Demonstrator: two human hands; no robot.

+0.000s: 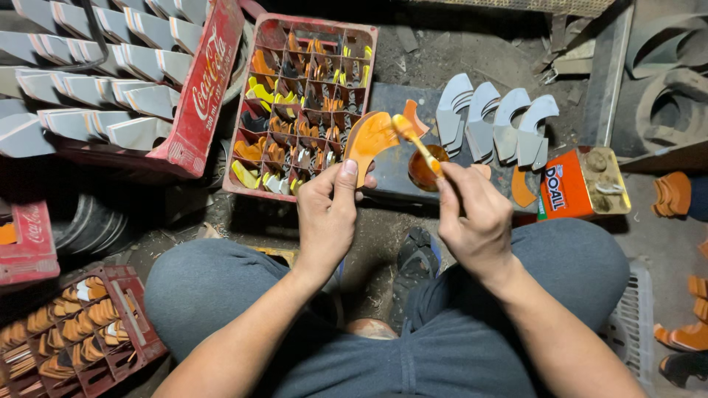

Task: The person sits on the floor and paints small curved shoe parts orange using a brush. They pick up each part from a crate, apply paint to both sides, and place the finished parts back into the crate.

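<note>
The left hand is holding up a curved orange-coated piece, fingers pinching its lower edge with the thumb pressing on the front face. The right hand is gripping a brush, fingers closing tightly round its handle, and the yellow-smeared tip is touching the upper right of the piece. Just behind the brush, a small round pot of orange glue is sitting on a dark slab. Beyond it, four grey curved pieces are standing in a row, overlapping one another. To the right, an orange tin is lying near the person's knee. Behind the left hand, a red compartment crate is holding many orange and yellow pieces in its cells. Far left, another red crate is carrying stacked grey pieces.
</note>
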